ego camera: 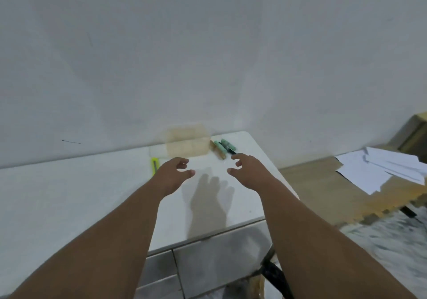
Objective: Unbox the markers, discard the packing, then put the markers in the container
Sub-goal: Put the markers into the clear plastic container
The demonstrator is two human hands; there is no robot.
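Markers [224,147] at the far right of the tabletop [69,194], both hands released.

Green-capped markers are seen lying together near the far right corner of the white tabletop, close to the wall [208,56], with a tan strip [218,152] just beside them; the strip is too blurred to be identified. A translucent container [187,145] is placed just to the left of the markers, against the wall. The left hand [174,171] and the right hand [245,168] are extended over the tabletop with fingers loosely curled, and nothing is grasped by either. The right hand is positioned near the markers, but contact cannot be confirmed. A yellow-green cutter [155,166] is located just left of the left hand. Brown cardboard [323,183] and white papers [381,167] are seen to the right of the tabletop.
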